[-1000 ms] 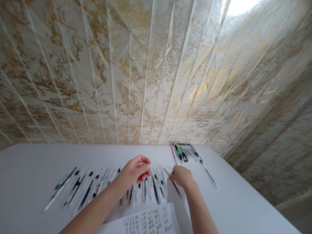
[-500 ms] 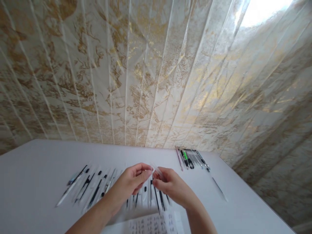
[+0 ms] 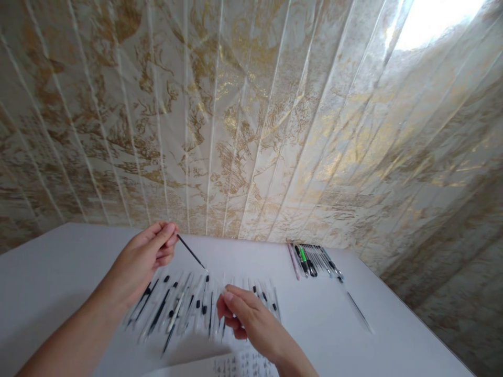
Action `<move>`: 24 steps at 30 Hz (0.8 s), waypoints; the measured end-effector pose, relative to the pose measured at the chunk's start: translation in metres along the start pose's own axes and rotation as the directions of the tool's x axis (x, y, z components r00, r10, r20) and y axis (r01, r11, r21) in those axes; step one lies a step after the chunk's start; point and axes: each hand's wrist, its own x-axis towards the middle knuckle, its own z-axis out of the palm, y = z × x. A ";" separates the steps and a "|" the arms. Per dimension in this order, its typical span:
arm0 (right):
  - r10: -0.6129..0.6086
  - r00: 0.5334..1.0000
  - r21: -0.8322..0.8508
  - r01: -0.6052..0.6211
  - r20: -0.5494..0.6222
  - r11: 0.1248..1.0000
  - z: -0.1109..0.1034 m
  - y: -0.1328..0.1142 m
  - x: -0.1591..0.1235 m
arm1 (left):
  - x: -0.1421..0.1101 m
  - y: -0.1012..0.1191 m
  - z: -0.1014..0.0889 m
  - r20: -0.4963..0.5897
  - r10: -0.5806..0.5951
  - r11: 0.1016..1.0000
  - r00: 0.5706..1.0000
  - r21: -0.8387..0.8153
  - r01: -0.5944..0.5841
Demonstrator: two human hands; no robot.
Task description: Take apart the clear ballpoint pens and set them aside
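Observation:
My left hand [image 3: 153,246] is raised over the far left part of the table, fingers pinched on a thin pen refill [image 3: 192,252]. The black refill slants down to the right, its tip pointing toward my right hand. Lower and to the right, my right hand [image 3: 241,311] is closed, thumb against the fingers. A faint clear pen barrel [image 3: 218,281] seems to project from its fingertips toward the refill tip; blur hides its outline. Beneath both hands lie several loose pen parts [image 3: 159,313], clear barrels, black caps and dark refills, partly covered by my right hand.
A row of pens [image 3: 314,260], one with a green part, lies at the back right by the patterned wall covering [image 3: 236,131]. One separate pen [image 3: 358,310] lies at right. Handwritten paper [image 3: 231,364] is at the near edge of the white table [image 3: 326,335].
My hands were close together over the pen parts. My left hand has moved up and left, and the black refill now shows in it. My right hand has shifted slightly left and down.

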 end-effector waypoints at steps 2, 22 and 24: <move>-0.012 1.000 0.015 0.012 0.020 1.000 0.004 0.006 0.003 | 0.000 0.003 -0.003 -0.015 0.013 1.000 1.000 -0.013 -0.013; -0.023 0.999 0.262 0.031 -0.034 0.965 0.007 -0.001 0.004 | -0.005 0.002 0.006 0.012 -0.006 0.995 1.000 0.101 0.004; -0.049 0.995 0.305 0.073 -0.087 0.950 0.012 -0.001 0.006 | -0.011 -0.003 0.014 0.097 -0.056 0.982 0.994 0.186 0.037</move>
